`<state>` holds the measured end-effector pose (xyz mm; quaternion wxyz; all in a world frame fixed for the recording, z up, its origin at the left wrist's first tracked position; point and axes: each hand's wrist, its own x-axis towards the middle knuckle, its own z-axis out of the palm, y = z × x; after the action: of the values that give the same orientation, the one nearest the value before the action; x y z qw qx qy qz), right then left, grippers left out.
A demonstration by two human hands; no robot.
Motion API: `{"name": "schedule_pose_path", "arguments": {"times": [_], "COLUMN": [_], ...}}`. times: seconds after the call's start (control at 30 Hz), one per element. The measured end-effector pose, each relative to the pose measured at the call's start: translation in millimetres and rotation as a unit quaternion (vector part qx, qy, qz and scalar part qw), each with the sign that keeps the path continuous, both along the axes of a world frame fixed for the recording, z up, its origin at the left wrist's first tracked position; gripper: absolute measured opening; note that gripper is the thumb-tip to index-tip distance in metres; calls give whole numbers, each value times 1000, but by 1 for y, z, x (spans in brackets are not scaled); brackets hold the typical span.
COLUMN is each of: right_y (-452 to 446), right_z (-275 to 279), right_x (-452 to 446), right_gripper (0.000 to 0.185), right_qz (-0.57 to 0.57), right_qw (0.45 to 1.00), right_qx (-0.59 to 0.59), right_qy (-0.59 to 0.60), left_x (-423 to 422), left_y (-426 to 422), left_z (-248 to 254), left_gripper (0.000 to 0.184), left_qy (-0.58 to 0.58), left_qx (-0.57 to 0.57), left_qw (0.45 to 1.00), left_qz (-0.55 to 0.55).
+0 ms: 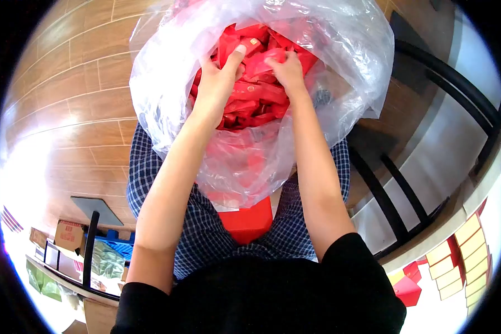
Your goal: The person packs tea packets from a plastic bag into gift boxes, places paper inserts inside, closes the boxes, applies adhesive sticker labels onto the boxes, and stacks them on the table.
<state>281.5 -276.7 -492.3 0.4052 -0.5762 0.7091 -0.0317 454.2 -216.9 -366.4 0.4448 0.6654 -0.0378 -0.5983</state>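
A large clear plastic bag [164, 83] stands open between my knees, with a heap of shiny red packets [256, 92] inside. My left hand [220, 80] reaches into the left side of the heap. Its thumb lies on a red packet with a small gold mark [253, 43], and its other fingers are mostly hidden among the packets. On the right, my right hand [288, 71] pinches another red packet [261, 67] between thumb and fingers. The two hands are a short way apart, both within the bag's mouth.
A red object [247, 222] shows beneath the bag between my legs. Black metal legs [378, 195] stand at the right. Cardboard boxes [69, 236] and a blue crate [114, 245] are at the lower left, on the wood-look floor [78, 83]. Yellow-and-red stacks [456, 261] are at the lower right.
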Motion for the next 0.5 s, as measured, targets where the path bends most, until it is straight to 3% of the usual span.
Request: {"name": "schedule_pose_path", "arguments": {"times": [0.03,0.07,0.1,0.13,0.17,0.23,0.27,0.33,0.37,0.4,0.5], "right_y": [0,4,6,9,17,31,38,59,63,62,38], "right_z": [32,44,55,67,78,106,120,129,134,130,118], "right_x": [4,-3,-13,-19,-21,-10,9,25,35,31,1], "right_gripper": [51,51,43,36,36,26,26,26,25,25,28], "right_qz": [-154,-154,-260,-354,-354,-460,-504,-446,-448,-448,-162], "right_qw": [978,978,914,807,808,640,638,642,706,706,862], "right_qx": [82,80,119,153,151,269,261,311,243,246,354], "right_qy": [-117,-115,-288,-448,-446,-554,-521,-541,-491,-491,-325], "left_x": [-1,-2,-3,-5,-7,-14,-21,-15,-19,-20,-19], "left_y": [-1,-2,-2,-2,-1,5,11,2,4,6,8], "left_z": [5,12,17,17,17,6,-11,23,22,19,9], "left_gripper": [64,65,66,66,66,66,75,93,93,92,91], "left_qy": [2,24,47,50,38,28,-50,12,-4,-12,-19], "left_qx": [-2,10,23,22,17,12,-25,29,17,13,8], "left_qw": [1000,1000,999,998,998,997,994,982,983,984,990], "left_qz": [0,-6,-13,-14,-40,-67,-97,-187,-182,-180,-143]}}
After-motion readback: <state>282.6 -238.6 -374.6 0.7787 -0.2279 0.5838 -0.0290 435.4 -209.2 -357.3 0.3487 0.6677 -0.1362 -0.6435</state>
